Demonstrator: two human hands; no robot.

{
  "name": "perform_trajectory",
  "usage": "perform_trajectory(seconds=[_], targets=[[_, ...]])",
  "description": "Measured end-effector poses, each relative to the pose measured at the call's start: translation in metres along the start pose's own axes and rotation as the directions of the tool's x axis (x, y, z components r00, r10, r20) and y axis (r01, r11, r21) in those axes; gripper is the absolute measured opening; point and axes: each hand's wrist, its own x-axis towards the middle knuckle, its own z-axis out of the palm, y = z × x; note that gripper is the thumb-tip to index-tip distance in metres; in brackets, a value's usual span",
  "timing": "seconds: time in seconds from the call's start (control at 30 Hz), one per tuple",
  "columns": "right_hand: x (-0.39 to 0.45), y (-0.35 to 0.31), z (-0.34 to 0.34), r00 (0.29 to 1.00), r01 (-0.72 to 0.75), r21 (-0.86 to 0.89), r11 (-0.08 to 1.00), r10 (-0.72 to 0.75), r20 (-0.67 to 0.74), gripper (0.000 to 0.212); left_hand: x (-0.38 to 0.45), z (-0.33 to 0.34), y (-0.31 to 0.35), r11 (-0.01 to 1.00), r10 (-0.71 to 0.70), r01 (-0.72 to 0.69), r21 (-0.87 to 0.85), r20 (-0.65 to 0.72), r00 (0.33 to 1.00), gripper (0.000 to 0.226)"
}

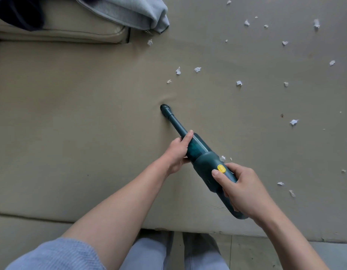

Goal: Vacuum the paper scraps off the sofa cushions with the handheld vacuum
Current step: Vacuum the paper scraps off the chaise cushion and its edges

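Note:
A dark green handheld vacuum (202,155) with a yellow button (221,168) lies slanted over the beige sofa cushion (81,114). Its brush nozzle (165,108) presses into the fabric and makes a small dent. My left hand (177,151) grips the barrel near the tube. My right hand (240,189) grips the handle, thumb beside the yellow button. Several white paper scraps (197,69) lie scattered beyond the nozzle and across the right side of the cushion (293,122). One scrap (223,158) sits just right of the vacuum body.
A grey garment (133,12) and a dark cloth (18,12) lie on a back cushion (71,34) at the top left. The sofa's front edge (188,229) runs along the bottom, with my legs and the floor (334,256) below it.

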Motion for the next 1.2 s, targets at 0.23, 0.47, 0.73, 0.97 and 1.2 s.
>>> perform_trajectory(seconds=[0.23, 0.47, 0.73, 0.97, 1.2], targets=[[-0.009, -0.022, 0.0, 0.997, 0.024, 0.085, 0.996, -0.018, -0.075, 0.013, -0.016, 0.015, 0.034, 0.999, 0.014, -0.012, -0.044, 0.033, 0.999, 0.042], [0.044, -0.062, -0.001, 0.995, 0.077, 0.088, 0.993, -0.071, -0.075, 0.019, 0.023, 0.01, 0.092, 0.997, 0.067, -0.066, 0.036, -0.039, 0.997, 0.053], [0.052, -0.042, -0.014, 0.989, 0.076, 0.177, 0.981, -0.052, -0.139, 0.018, 0.046, 0.035, 0.094, 0.991, 0.105, -0.108, 0.074, 0.035, 0.994, 0.043], [0.082, -0.053, -0.025, 0.989, 0.094, 0.137, 0.986, -0.077, -0.124, 0.026, 0.062, 0.037, 0.111, 0.993, 0.081, -0.081, 0.083, 0.004, 0.997, 0.05], [0.106, -0.09, -0.007, 0.987, 0.158, 0.192, 0.968, -0.149, -0.061, 0.008, 0.072, 0.007, 0.151, 0.977, 0.207, -0.21, -0.022, -0.098, 0.974, 0.053]])
